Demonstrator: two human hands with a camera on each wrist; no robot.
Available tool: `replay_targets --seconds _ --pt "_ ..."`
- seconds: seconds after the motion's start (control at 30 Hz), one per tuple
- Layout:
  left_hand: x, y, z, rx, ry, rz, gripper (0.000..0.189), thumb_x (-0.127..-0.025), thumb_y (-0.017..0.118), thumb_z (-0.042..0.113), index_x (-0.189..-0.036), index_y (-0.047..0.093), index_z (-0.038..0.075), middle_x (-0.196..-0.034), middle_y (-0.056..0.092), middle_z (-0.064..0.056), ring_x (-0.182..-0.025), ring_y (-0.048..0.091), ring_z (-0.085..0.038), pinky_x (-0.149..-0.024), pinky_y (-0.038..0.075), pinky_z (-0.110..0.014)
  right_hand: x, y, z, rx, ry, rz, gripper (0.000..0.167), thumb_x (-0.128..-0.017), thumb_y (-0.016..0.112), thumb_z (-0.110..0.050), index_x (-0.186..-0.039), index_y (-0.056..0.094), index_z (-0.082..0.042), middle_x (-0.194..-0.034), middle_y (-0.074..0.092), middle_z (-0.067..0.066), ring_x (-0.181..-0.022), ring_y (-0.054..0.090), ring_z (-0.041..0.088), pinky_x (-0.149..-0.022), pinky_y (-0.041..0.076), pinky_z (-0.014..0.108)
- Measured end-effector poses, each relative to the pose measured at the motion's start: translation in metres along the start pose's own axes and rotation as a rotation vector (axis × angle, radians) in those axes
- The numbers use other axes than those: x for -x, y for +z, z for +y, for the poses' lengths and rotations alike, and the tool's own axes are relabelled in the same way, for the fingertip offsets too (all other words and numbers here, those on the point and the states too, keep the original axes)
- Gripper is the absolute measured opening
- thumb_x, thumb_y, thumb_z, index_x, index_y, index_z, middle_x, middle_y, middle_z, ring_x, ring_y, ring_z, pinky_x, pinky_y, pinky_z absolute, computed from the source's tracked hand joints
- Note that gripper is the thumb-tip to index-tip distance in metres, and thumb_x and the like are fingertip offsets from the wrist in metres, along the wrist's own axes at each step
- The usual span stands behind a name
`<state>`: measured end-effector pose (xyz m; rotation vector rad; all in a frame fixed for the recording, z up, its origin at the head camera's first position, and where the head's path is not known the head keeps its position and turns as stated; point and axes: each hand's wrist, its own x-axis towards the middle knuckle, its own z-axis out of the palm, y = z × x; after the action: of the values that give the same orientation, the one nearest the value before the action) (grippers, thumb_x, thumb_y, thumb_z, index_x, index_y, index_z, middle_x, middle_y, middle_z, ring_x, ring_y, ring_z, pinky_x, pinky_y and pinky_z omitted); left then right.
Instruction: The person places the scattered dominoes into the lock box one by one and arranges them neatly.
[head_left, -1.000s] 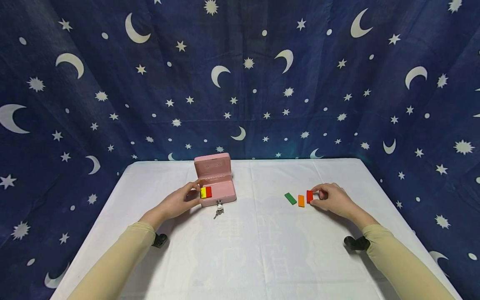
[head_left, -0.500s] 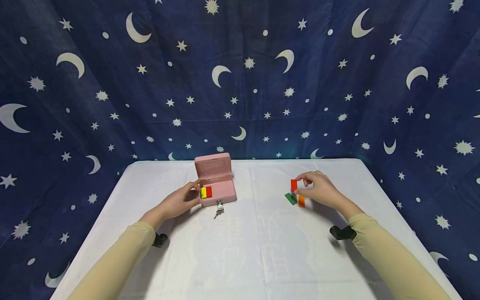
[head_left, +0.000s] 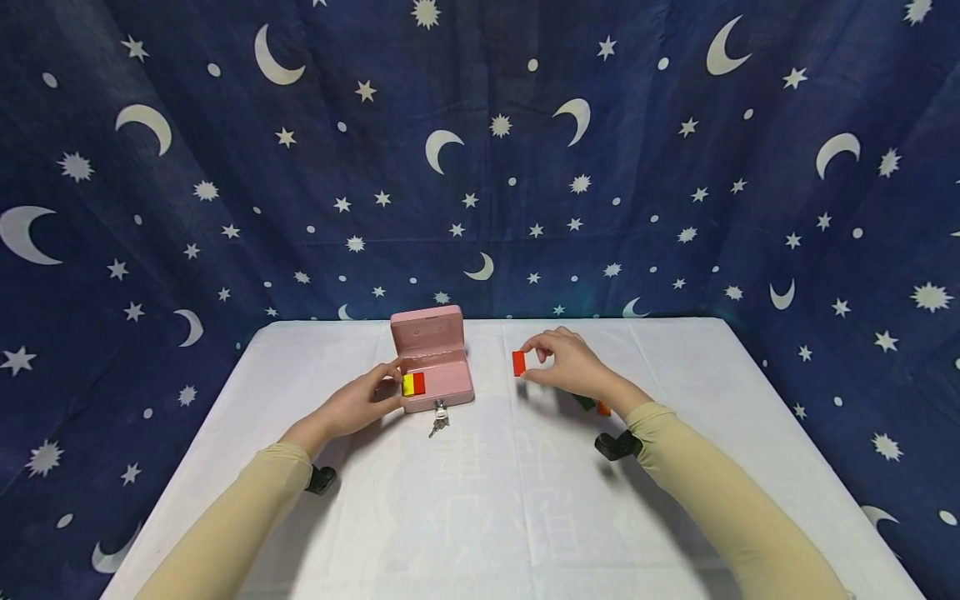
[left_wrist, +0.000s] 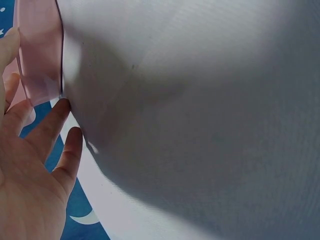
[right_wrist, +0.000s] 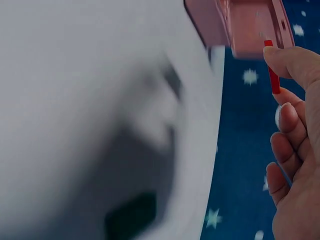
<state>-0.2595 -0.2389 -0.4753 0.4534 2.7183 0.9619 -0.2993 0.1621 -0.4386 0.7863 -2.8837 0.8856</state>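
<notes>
Red block [head_left: 519,363]: we see it above the white-covered bench [head_left: 525,492], to the right of an open pink box [head_left: 450,380] and apart from it. The right hand [head_left: 567,364] pinches it by its two ends, thumb on the near one and a finger on the far one, probably because that leaves its broad faces uncovered. The left hand [head_left: 367,402] spans the box's left end, thumb and fingers spread wide and touching it, seemingly to steady it. Inside, at the left, a yellow block [head_left: 408,385] and a second red block [head_left: 419,383] lie side by side; grouped there, they leave pink floor showing to their right. The raised lid [head_left: 427,333] blocks the back, while the front and right walls are low. Keys [head_left: 437,423] lie at the front edge, where we judge they could be brushed. White cloth stretches between the held block and the box. Beyond the right forearm, we glimpse a green block [head_left: 584,402] and an orange block [head_left: 603,409], both partly hidden.
</notes>
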Motion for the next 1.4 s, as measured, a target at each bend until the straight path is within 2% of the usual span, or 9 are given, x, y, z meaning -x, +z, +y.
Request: replay_targets --seconds 0.23,0.43,0.67,1.03,1.13,1.4 --pt "0.0 0.0 0.001 -0.003 -0.003 0.002 0.041 -0.095 0.07 0.045 -0.12 0.049 0.021 -0.166 0.027 0.0 -0.141 0.045 -0.032 -0.116 0.032 -0.057 -0.026 0.025 -0.031 0.009 -0.078 -0.026 0.036 -0.083 0.082 -0.037 -0.112 0.072 -0.019 -0.087 0.06 0.01 -0.087 0.043 0.017 -0.08 0.031 0.037" --pt "-0.001 0.0 0.004 -0.007 -0.014 0.006 0.039 -0.096 0.071 0.042 -0.12 0.049 0.022 -0.166 0.028 0.001 -0.141 0.046 -0.031 -0.116 0.033 -0.056 -0.044 0.043 -0.049 0.009 -0.086 -0.045 0.035 -0.082 0.082 -0.038 -0.113 0.072 -0.023 -0.085 0.06 0.007 -0.087 0.044 0.016 -0.08 0.031 0.036" --pt "0.001 -0.003 0.004 0.007 0.037 0.012 0.039 -0.096 0.071 0.038 -0.121 0.05 0.017 -0.166 0.028 -0.002 -0.139 0.048 -0.033 -0.115 0.033 -0.056 -0.058 0.06 -0.064 0.035 -0.098 -0.05 0.037 -0.082 0.081 -0.036 -0.116 0.073 -0.022 -0.081 0.057 0.0 -0.087 0.044 0.015 -0.078 0.03 0.036" --pt "0.002 -0.002 0.004 0.012 0.043 0.021 0.037 -0.097 0.071 0.034 -0.121 0.05 0.015 -0.165 0.029 -0.005 -0.138 0.049 -0.034 -0.115 0.034 -0.056 -0.076 0.083 -0.076 0.174 -0.085 -0.067 0.038 -0.082 0.08 -0.041 -0.116 0.074 -0.025 -0.077 0.055 -0.008 -0.085 0.044 0.015 -0.074 0.033 0.033" --pt "0.002 -0.002 0.004 0.006 0.042 0.021 0.037 -0.096 0.072 0.034 -0.121 0.05 0.016 -0.165 0.029 -0.006 -0.138 0.049 -0.034 -0.115 0.034 -0.056 -0.079 0.088 -0.079 0.21 -0.084 -0.085 0.039 -0.082 0.081 -0.043 -0.116 0.074 -0.025 -0.08 0.058 -0.008 -0.087 0.045 0.015 -0.076 0.034 0.033" --pt "0.002 -0.002 0.003 0.013 0.064 0.022 0.036 -0.097 0.071 0.036 -0.119 0.05 0.016 -0.165 0.029 -0.006 -0.137 0.05 -0.034 -0.115 0.034 -0.056 -0.085 0.099 -0.087 0.27 -0.074 -0.116 0.038 -0.082 0.081 -0.045 -0.113 0.075 -0.024 -0.102 0.07 -0.01 -0.1 0.051 0.016 -0.087 0.038 0.035"
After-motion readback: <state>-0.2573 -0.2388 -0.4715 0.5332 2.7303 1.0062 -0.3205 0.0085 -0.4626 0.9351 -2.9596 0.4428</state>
